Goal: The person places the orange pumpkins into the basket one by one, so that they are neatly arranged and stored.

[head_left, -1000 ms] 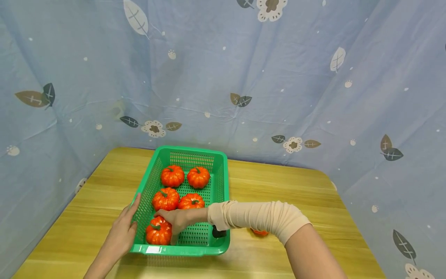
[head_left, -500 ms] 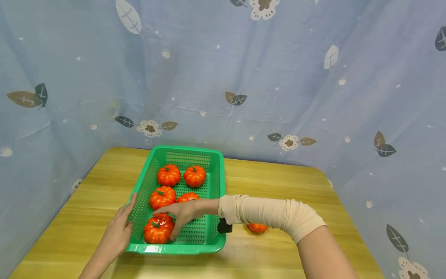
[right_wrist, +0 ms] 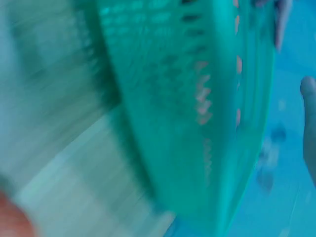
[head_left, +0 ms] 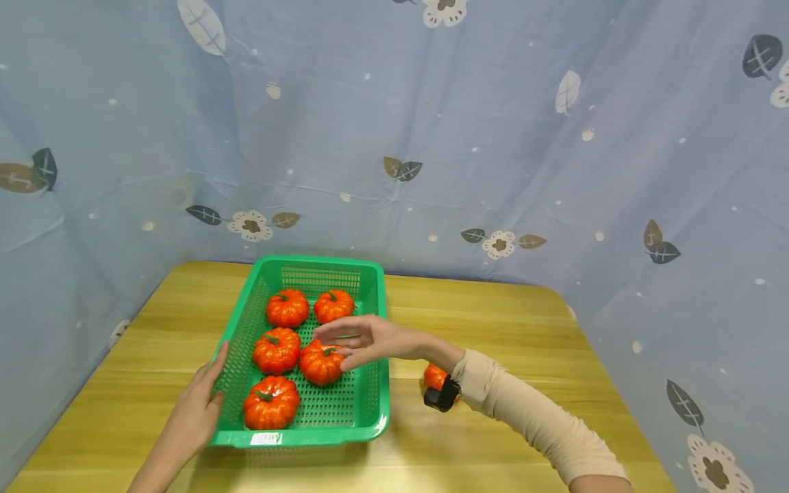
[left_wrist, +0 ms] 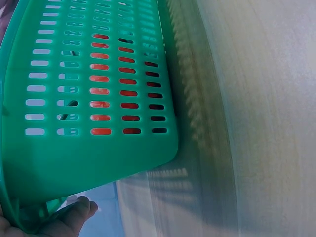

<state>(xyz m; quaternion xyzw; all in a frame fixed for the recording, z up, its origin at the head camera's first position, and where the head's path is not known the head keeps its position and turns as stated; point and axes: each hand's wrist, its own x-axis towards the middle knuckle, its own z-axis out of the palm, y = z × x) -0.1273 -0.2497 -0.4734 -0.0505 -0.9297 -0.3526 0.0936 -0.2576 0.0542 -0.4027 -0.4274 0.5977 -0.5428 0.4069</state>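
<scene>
The green plastic basket [head_left: 383,383] sits on the left part of the table with several orange-red pumpkins in it, among them a front-left pumpkin [head_left: 271,404] and a middle-right one [head_left: 322,361]. At the basket's left side my left hand [head_left: 194,404] grips the rim; the left wrist view shows fingers [left_wrist: 74,217] around a corner of the rim. Over the basket's right half is my right hand [head_left: 382,340], fingers extended and holding nothing, overlapping the middle-right pumpkin in the head view. Another pumpkin [head_left: 434,376] lies on the table right of the basket, partly hidden by the wrist camera.
The wooden table [head_left: 493,322] extends to the right of the basket. A blue patterned curtain [head_left: 394,137] hangs behind it and along both sides. On my right wrist is a black camera [head_left: 442,395], below a beige sleeve [head_left: 518,411].
My right hand has let go of the front-left pumpkin, lifted and moved right. That pumpkin stays in the basket. My left hand remains at the rim, and the head view has shifted slightly.
</scene>
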